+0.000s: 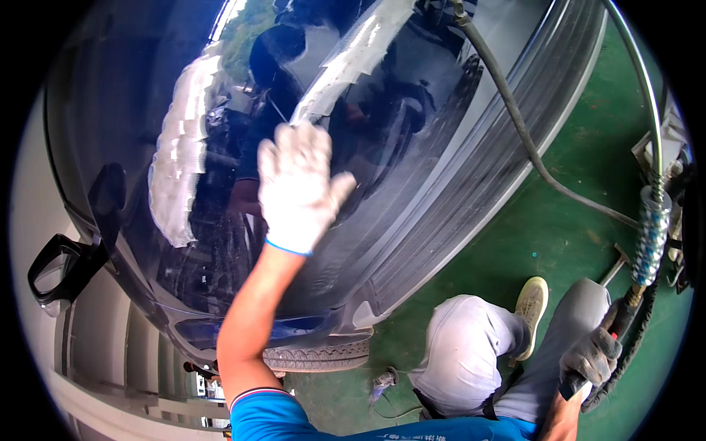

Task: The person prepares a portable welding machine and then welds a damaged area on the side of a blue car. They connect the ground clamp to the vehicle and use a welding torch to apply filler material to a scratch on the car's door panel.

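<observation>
My left hand (300, 180), in a white knit glove, lies with fingers stretched out on the dark blue car side (228, 275). Its fingertips touch the lower end of a silvery bare strip (346, 62). A second, wider bare strip (180, 147) with scalloped edges runs to the left of it. At the lower right, my right hand (590, 359), in a grey glove, is wrapped round a black-handled tool (625, 316) with a small red part. A brass-coloured fitting joins the tool to a spring-wrapped cable (651, 235). The hand hides part of the handle.
A grey hose (507, 88) hangs across the car's lower edge. At the left are a side mirror (62, 273) and a tyre (320, 356) below it. A T-shaped tool (616, 263) rests by my leg on the green floor (485, 250). Equipment (665, 147) stands at the far right.
</observation>
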